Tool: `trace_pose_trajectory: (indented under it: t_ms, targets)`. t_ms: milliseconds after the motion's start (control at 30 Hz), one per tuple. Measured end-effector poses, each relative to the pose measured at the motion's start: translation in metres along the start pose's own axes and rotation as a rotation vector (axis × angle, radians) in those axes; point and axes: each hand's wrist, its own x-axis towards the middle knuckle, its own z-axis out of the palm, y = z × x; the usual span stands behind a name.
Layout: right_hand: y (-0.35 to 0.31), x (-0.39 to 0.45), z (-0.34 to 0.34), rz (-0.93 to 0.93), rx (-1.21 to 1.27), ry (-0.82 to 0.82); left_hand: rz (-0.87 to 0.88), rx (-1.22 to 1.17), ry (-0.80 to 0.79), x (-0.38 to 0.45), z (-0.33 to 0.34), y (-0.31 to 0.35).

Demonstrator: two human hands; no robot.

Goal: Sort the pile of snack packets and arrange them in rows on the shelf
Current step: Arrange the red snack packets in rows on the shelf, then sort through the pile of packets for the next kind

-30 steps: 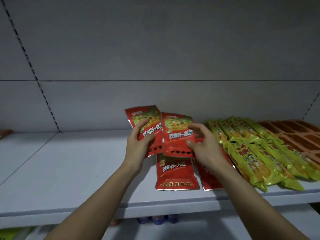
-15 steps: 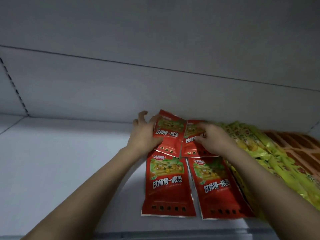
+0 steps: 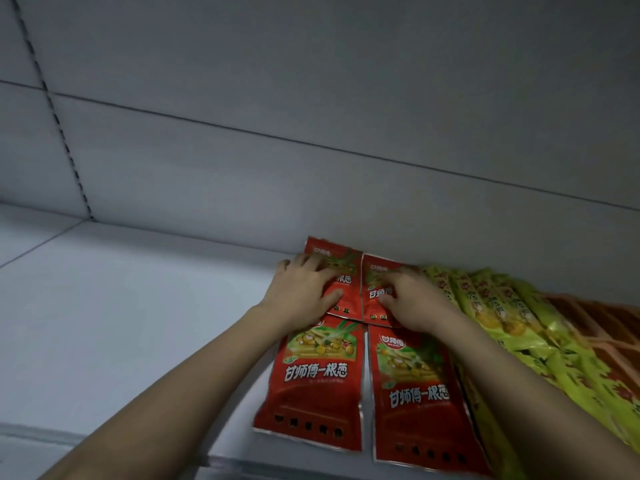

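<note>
Four red snack packets lie on the white shelf (image 3: pixel 138 323) in two rows of two. The front-left packet (image 3: pixel 315 375) and front-right packet (image 3: pixel 415 393) lie flat side by side near the shelf's front edge. Behind them, against the back panel, sit the back-left packet (image 3: pixel 346 296) and back-right packet (image 3: pixel 374 271). My left hand (image 3: pixel 301 292) is palm down on the back-left packet with its thumb on the packet's face. My right hand (image 3: pixel 415 299) holds the back-right packet the same way and hides much of it.
To the right lies a row of long yellow-green packets (image 3: pixel 519 323), overlapping, and beyond them brown-orange packets (image 3: pixel 595 327). The grey back panel (image 3: pixel 311 98) rises right behind the rows. Bare shelf stretches to the left of the red packets.
Both hands carried their red packets from above the shelf back and down; the packets now lie against the back panel behind the front pair. The camera has moved closer.
</note>
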Motion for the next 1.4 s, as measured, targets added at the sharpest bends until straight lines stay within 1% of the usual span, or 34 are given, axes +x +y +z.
trace_pose_trajectory:
  t_ms: [133, 233, 367, 533, 667, 867, 1033, 1200, 1400]
  targets:
    - [-0.01, -0.015, -0.016, -0.134, 0.138, 0.168, -0.088, -0.029, 0.023, -0.017, -0.018, 0.014]
    - [-0.027, -0.033, -0.027, -0.193, 0.259, 0.222, -0.195, -0.006, 0.027, -0.049, -0.032, 0.021]
    - [-0.067, -0.055, -0.022, -0.29, 0.368, 0.156, -0.397, -0.025, 0.047, -0.113, -0.046, 0.019]
    - [-0.147, -0.092, -0.006, -0.494, 0.445, -0.023, -0.675, 0.045, 0.019, -0.203, -0.082, -0.004]
    - [-0.213, -0.12, -0.005, -0.615, 0.439, -0.121, -0.809, 0.064, 0.043, -0.26, -0.118, -0.032]
    - [-0.32, -0.144, -0.014, -0.73, 0.396, -0.1, -0.905, 0.028, 0.157, -0.328, -0.169, -0.098]
    - [-0.436, -0.158, -0.001, -0.789, 0.377, -0.099, -0.969, 0.012, 0.222, -0.398, -0.189, -0.176]
    - [-0.56, -0.186, 0.023, -0.876, 0.341, -0.142, -0.987, 0.043, 0.228, -0.473, -0.205, -0.248]
    - [-0.658, -0.199, 0.04, -0.92, 0.324, -0.173, -1.039, 0.056, 0.226, -0.548, -0.24, -0.325]
